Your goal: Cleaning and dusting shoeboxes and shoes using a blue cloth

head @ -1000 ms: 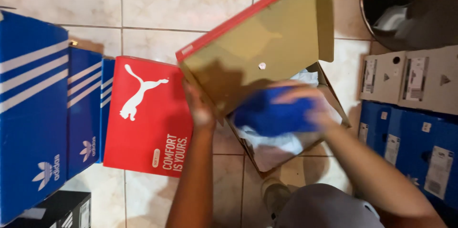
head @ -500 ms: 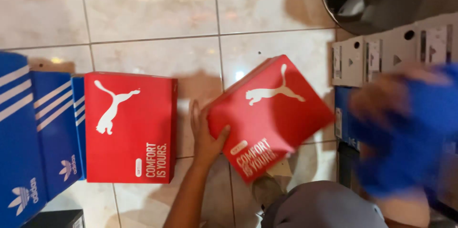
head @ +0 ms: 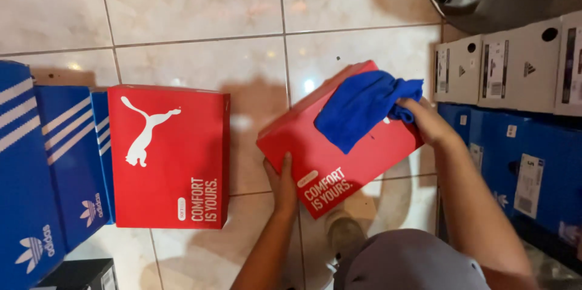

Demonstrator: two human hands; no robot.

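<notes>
Gripping one blue cloth, right hand (two red boxes).

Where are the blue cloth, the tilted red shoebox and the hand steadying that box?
Blue cloth [head: 364, 108]: head view, middle of the bunched fabric.
Tilted red shoebox [head: 357, 165]: head view, bare lid below the cloth.
Left hand [head: 282, 184]: head view, back of the hand at the box's lower edge.

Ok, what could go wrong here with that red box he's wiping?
The tilted red box is held up off the tiles by the left hand at one edge only, so pressing the blue cloth with the right hand could tip or drop it. Its lid might also pop open.
</notes>
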